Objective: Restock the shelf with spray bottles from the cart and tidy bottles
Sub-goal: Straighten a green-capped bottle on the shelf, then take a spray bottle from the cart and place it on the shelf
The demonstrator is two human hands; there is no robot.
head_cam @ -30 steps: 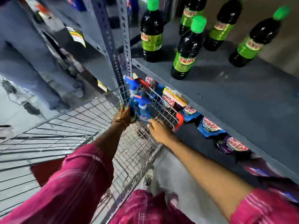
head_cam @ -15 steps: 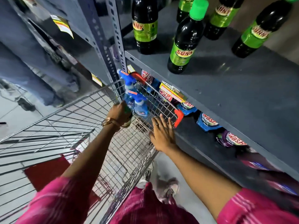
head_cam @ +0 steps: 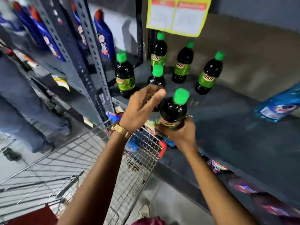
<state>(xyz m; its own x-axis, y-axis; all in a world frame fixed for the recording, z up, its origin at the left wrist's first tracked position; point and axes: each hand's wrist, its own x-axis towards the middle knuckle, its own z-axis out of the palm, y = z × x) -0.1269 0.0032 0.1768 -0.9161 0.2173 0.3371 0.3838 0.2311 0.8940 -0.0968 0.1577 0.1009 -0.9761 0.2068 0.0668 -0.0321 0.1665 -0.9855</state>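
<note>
My right hand [head_cam: 177, 133] grips a dark bottle with a green cap [head_cam: 174, 109] by its lower half, upright, just above the front edge of the grey shelf [head_cam: 230, 127]. My left hand [head_cam: 142, 108] hovers beside it with fingers apart, in front of another dark bottle [head_cam: 157, 75]; whether it touches that bottle is unclear. Several more dark green-capped bottles [head_cam: 183, 65] stand at the back of the shelf. Blue spray bottles [head_cam: 113, 115] sit in the far corner of the wire cart [head_cam: 97, 153], partly hidden by my left wrist.
A blue refill pack [head_cam: 279, 106] lies on the shelf at the right. Pouches [head_cam: 217, 166] fill the lower shelf. Blue jugs [head_cam: 104, 38] stand in the bay to the left, beyond the upright post [head_cam: 90, 51]. A person's jeans-clad legs [head_cam: 24, 103] stand left of the cart.
Both hands rose from the spray bottles in the cart up to the shelf. My right hand has taken hold of a dark green-capped bottle; my left hand let go of the spray bottle.
</note>
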